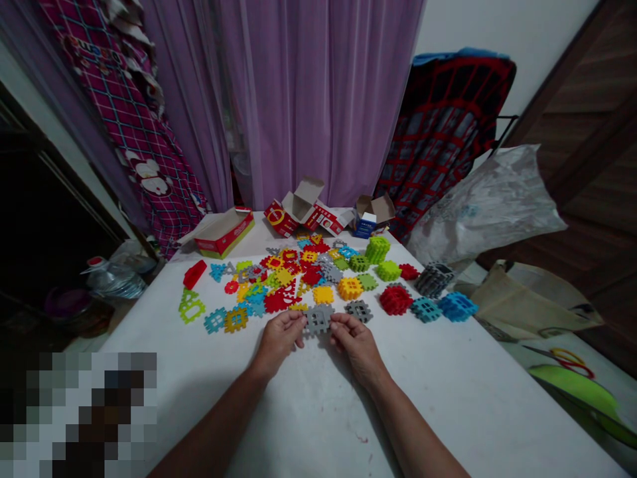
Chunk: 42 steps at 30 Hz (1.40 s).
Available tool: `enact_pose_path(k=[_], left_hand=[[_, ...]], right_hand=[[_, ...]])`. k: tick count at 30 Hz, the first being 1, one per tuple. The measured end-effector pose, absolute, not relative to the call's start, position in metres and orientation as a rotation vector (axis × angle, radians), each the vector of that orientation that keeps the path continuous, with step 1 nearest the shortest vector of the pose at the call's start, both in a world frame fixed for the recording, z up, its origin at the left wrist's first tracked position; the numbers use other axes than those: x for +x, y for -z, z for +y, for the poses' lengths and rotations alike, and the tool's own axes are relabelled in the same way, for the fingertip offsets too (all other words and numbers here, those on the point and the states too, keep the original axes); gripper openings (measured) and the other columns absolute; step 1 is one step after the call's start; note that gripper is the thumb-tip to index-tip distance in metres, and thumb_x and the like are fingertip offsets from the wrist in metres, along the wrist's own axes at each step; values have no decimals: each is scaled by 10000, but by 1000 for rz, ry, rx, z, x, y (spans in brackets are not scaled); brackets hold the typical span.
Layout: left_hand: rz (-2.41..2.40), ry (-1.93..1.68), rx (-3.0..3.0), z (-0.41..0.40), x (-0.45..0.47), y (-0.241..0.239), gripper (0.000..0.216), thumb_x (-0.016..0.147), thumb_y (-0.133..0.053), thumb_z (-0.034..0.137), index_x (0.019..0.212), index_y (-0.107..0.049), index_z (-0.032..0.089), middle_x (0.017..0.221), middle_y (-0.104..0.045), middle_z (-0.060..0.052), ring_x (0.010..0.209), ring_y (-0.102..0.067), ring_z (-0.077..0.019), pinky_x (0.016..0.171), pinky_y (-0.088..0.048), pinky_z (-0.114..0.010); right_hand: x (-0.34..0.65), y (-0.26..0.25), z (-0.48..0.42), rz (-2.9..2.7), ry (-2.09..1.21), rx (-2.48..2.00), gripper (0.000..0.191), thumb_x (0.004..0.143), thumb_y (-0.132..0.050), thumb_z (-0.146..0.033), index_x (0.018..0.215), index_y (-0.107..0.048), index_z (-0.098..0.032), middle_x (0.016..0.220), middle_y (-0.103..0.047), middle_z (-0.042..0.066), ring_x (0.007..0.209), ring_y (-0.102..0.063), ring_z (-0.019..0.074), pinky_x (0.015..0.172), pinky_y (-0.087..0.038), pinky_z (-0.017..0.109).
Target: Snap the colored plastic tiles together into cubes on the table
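Note:
Between my two hands is a grey interlocking building tile (pixel 317 320) with toothed edges and small window openings. My left hand (pixel 280 340) pinches its left edge, and my right hand (pixel 355 342) pinches the right edge. The tile is raised a little over the white table (pixel 318 411). Whether it is one tile or several joined, I cannot tell. Just beyond my right hand lies another dark grey tile (pixel 359 311). A mustard window tile (pixel 235 320) and a blue one (pixel 215 320) lie left of my left hand.
A loose heap of coloured tiles (pixel 283 277) covers the table's middle. Stacks sorted by colour stand at right: red (pixel 395 300), dark grey (pixel 434 279), blue (pixel 458 306), yellow (pixel 350 288). Opened red boxes (pixel 226 232) and a blue box (pixel 365 226) line the back edge.

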<state>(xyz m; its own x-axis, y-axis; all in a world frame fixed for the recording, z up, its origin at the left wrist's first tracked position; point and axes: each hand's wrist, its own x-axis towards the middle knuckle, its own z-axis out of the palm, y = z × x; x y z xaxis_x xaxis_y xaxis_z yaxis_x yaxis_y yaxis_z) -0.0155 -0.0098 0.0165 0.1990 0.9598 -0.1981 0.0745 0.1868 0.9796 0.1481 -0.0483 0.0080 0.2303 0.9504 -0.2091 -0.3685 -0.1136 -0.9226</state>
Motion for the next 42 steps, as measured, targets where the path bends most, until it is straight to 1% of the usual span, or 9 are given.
enact_pose_path(k=[7, 16, 20, 22, 24, 28, 33, 37, 42], left_hand=[[1155, -884, 1196, -10, -15, -14, 533, 645, -672, 574, 983, -620, 165, 595, -614, 36, 395, -469, -63, 366, -229, -181], [1114, -874, 1192, -12, -14, -14, 458, 668, -670, 566, 877, -610, 163, 741, -672, -2, 406, -506, -58, 345, -260, -176], [1121, -914, 1136, -13, -12, -14, 456, 645, -685, 561, 848, -596, 163, 772, -667, -3, 411, -498, -49, 339, -248, -172], [1121, -939, 1108, -14, -10, -14, 467, 636, -688, 570, 842, -590, 163, 777, -666, -4, 413, -494, -47, 339, -250, -172], [1122, -952, 1088, -16, -9, -15, 477, 629, -689, 580, 834, -582, 163, 776, -665, -4, 411, -491, -45, 340, -253, -173], [1139, -942, 1061, -21, -5, -19, 481, 609, -694, 586, 793, -552, 165, 756, -655, 3, 403, -479, -39, 341, -261, -168], [1145, -954, 1061, -23, -3, -19, 459, 615, -690, 573, 774, -539, 170, 720, -646, 14, 397, -470, -40, 340, -268, -165], [1135, -937, 1077, -23, -2, -17, 461, 617, -696, 575, 778, -543, 171, 696, -640, 16, 402, -477, -47, 336, -267, -162], [1113, -876, 1165, -24, -3, -16, 512, 694, -611, 640, 879, -578, 164, 819, -700, -45, 435, -516, -64, 342, -286, -167]], right_hand=[[150, -8, -49, -659, -1278, -1176, 520, 475, -871, -508, 820, -672, -174, 592, -611, -20, 473, -506, 80, 416, -319, 176], [150, -3, -47, -723, -1158, -1220, 477, 510, -831, -563, 728, -627, -190, 519, -568, -33, 455, -488, 95, 425, -343, 204], [147, 1, -52, -865, -939, -1265, 390, 613, -779, -512, 810, -648, -202, 674, -669, 8, 535, -556, 124, 524, -457, 258], [146, 2, -56, -963, -837, -1317, 369, 647, -759, -461, 896, -649, -212, 785, -709, 27, 554, -577, 130, 555, -479, 274], [143, 2, -61, -1055, -749, -1390, 339, 663, -744, -417, 922, -644, -222, 827, -720, 31, 551, -583, 132, 560, -479, 277], [139, -2, -66, -1137, -623, -1492, 263, 669, -726, -384, 877, -657, -238, 783, -720, 20, 544, -579, 138, 559, -471, 274], [140, -4, -70, -1164, -599, -1507, 293, 628, -749, -377, 889, -687, -259, 828, -735, 13, 570, -597, 149, 589, -482, 283], [140, 1, -69, -1196, -549, -1536, 267, 647, -728, -382, 882, -693, -260, 802, -731, 9, 558, -586, 143, 583, -476, 277], [147, -2, -68, -1157, -484, -1537, 277, 655, -715, -395, 885, -698, -242, 646, -671, -17, 488, -535, 127, 535, -441, 265]])
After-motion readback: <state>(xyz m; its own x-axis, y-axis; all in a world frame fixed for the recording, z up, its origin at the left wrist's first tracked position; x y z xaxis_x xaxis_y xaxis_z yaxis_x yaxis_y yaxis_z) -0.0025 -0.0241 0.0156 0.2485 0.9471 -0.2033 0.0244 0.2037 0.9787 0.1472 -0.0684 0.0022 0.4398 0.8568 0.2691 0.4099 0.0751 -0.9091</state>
